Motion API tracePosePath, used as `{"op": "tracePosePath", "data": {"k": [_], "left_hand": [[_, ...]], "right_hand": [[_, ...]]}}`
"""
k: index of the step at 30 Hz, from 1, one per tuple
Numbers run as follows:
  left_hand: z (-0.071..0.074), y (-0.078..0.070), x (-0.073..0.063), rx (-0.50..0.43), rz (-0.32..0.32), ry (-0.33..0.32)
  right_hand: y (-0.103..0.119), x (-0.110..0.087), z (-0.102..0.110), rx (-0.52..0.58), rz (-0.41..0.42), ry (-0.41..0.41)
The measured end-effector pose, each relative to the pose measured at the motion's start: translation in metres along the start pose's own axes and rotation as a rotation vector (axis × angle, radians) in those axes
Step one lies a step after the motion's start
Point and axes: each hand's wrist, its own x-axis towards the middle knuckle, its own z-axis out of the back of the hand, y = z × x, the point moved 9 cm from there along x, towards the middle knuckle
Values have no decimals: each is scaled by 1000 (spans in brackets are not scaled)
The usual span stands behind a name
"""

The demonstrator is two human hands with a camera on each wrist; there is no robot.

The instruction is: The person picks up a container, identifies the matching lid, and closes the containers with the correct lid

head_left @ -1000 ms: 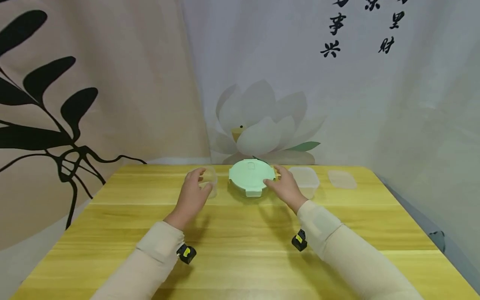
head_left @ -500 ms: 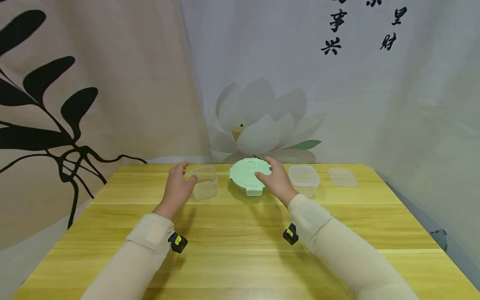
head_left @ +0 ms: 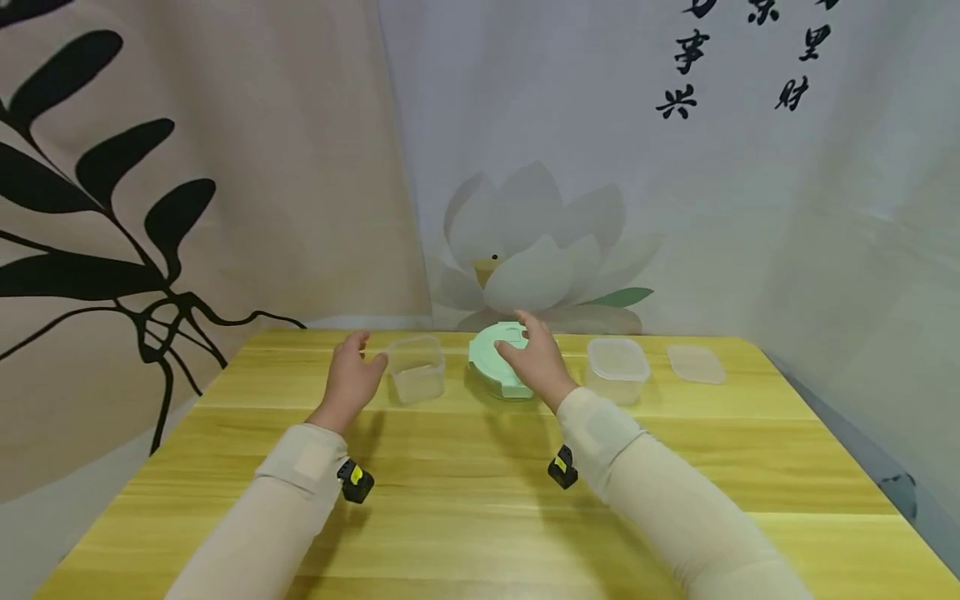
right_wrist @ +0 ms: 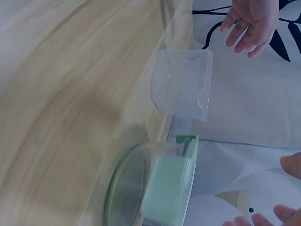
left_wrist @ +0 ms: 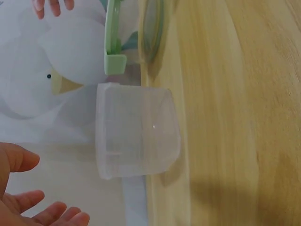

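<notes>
My left hand (head_left: 351,379) hovers with relaxed, spread fingers just left of a clear, squarish plastic container (head_left: 417,372). In the left wrist view its fingers (left_wrist: 21,157) are apart from that container. My right hand (head_left: 537,363), also holding nothing, is above a round glass food container (right_wrist: 124,193) with a mint-green clip-on lid (head_left: 489,357). It covers part of the lid in the head view. From the right wrist, the fingers (right_wrist: 287,214) show a gap from the green lid.
Right of the round container stands another squarish translucent container (head_left: 618,371). A flat translucent lid (head_left: 697,364) lies farther right on the wooden table (head_left: 465,500). A printed curtain (head_left: 315,167) hangs right behind the table's far edge.
My left hand has drawn back leftward from the clear container, which it overlapped before. My right hand has moved left from the green lid's right edge to above the lid. The containers stay put.
</notes>
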Motion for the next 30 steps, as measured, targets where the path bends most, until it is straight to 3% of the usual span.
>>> {"op": "tracePosePath", "data": {"k": [12,30], "left_hand": [[-4,18,7,-6,26,0],[-17,34,10,-49,126,48]], "right_hand": [[16,3,-29,108,-10,26],[15,6,-86,210,-85,114]]}}
